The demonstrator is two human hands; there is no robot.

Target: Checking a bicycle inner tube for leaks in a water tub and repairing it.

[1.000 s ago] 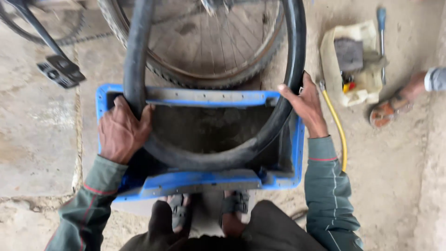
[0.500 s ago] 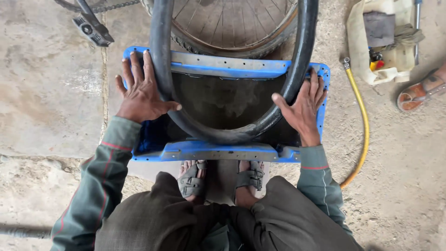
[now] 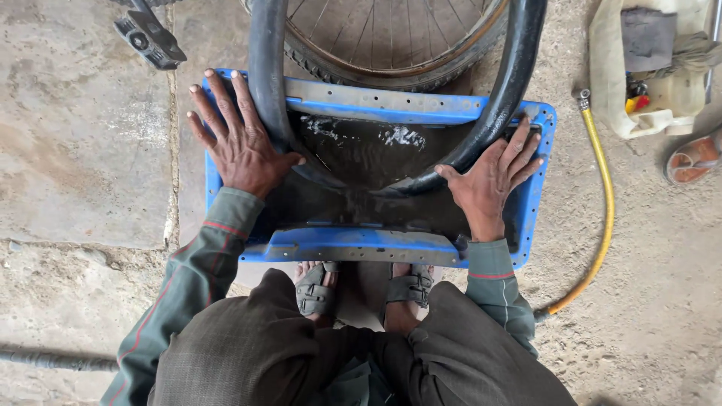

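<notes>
Both hands pressed a black inner tube [image 3: 391, 184] down into the dark water of a blue plastic tub [image 3: 353, 244] at the centre of the frame. Fingers spread wide, the left hand [image 3: 241, 143] lay flat over the tube and the tub's left rim. Likewise spread, the right hand [image 3: 492, 177] rested on the tube at the tub's right side. Beyond the tub, at the top, stood a spoked bicycle wheel [image 3: 391, 37]. At right, a yellow hose [image 3: 602, 195] curved past the tub.
</notes>
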